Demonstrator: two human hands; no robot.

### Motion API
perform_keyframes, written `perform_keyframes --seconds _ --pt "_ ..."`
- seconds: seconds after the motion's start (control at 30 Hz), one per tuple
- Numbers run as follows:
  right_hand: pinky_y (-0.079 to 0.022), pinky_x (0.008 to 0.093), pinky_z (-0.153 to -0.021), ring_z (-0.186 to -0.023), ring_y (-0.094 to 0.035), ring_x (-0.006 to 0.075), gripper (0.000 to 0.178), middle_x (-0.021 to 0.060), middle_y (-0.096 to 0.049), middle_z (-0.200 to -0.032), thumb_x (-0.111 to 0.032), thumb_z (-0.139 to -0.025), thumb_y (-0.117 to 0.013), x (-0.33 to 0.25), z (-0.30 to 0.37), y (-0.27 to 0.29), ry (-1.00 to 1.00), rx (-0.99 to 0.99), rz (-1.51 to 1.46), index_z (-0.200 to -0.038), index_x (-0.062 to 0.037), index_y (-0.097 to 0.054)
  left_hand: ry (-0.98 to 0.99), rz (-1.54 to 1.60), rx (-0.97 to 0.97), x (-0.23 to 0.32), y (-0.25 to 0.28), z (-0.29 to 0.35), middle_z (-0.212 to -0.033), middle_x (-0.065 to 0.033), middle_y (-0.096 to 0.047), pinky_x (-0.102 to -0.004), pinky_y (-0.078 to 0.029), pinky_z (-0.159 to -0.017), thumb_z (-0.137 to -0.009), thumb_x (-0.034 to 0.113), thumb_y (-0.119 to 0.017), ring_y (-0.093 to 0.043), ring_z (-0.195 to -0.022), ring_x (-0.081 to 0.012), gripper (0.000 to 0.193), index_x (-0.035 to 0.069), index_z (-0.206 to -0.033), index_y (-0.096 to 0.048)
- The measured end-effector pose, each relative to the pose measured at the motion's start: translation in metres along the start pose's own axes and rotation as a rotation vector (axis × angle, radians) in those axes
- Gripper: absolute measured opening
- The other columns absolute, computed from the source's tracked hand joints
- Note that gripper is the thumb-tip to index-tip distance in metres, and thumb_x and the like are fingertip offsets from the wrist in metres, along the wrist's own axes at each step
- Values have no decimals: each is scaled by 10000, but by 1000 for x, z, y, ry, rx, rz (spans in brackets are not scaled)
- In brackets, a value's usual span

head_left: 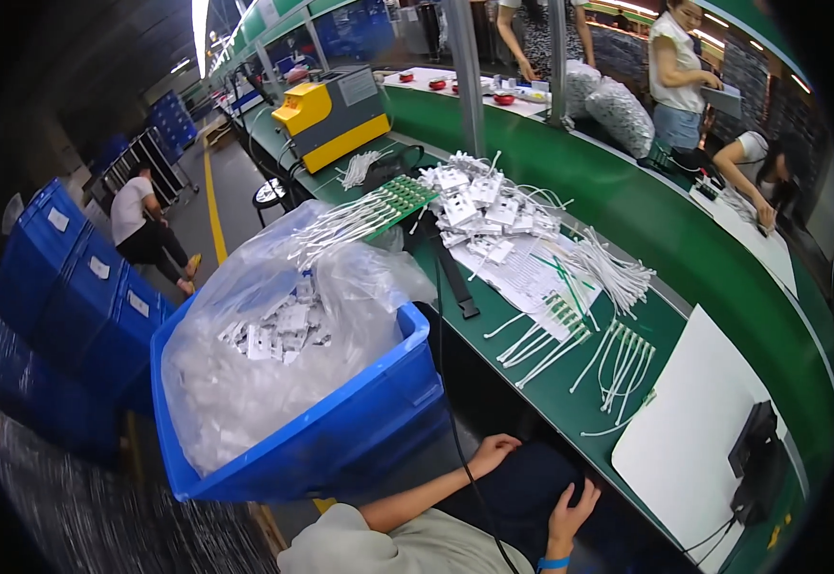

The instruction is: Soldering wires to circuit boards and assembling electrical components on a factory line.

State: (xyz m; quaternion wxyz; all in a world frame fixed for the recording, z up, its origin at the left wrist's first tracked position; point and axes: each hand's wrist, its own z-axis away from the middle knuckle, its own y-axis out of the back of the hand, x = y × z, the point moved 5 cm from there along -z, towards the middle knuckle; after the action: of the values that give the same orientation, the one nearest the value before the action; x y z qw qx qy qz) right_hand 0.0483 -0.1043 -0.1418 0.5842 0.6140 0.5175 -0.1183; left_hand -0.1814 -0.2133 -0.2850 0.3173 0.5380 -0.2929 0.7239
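Note:
My left hand (493,455) rests on my dark-clothed lap, its fingers loosely extended and holding nothing. On the other side of the lap lies my right hand (572,513), fingers apart, a blue band (553,563) round the wrist. Both hands are below the front edge of the green workbench (493,330). Closest on the bench are small green circuit boards with white cables (618,356) and a similar board group (560,316). Behind them sit a bundle of white cables (618,270) and a heap of white plastic housings (479,206) on a printed sheet (522,277).
At left stands a blue crate (340,421) lined with clear plastic, holding white parts (278,330). A cabled board panel (379,210) overhangs its far side. A white board (680,421) and black device (754,445) lie right. Beyond is a yellow-grey machine (333,115); other people work nearby.

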Motion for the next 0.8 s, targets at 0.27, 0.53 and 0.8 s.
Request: perform_keyframes --seconds 0.27,0.53,0.8 --pt "-448 497 -1001 -1130 -579 478 324 303 -631 -1216 -116 -974 -653 0 -15 1 -47 -62 42 -1231 82 -641 106 -300 -114 50 25 12 -1108 -132 -738 -339 -554 -899 -1013 272 -655 -708 -1030 -221 343 15 -1240 -657" --pt "-465 476 -1011 -1158 -605 457 366 267 -681 -1214 -201 -948 -703 -59 -48 30 37 -350 9 -1221 42 -671 300 -1104 -177 183 87 148 -1076 -222 -724 -484 -532 -904 -997 399 -606 -675 -1041 -423 420 19 -1157 -683" --pt "-527 377 -822 -880 -680 322 85 161 -692 -920 -14 -924 -651 -122 -65 10 83 -462 -340 -991 13 -695 265 -534 -172 373 95 241 -744 -15 -612 -261 -449 -647 -1004 282 -687 -519 -709 -68 258 26 -976 -699"
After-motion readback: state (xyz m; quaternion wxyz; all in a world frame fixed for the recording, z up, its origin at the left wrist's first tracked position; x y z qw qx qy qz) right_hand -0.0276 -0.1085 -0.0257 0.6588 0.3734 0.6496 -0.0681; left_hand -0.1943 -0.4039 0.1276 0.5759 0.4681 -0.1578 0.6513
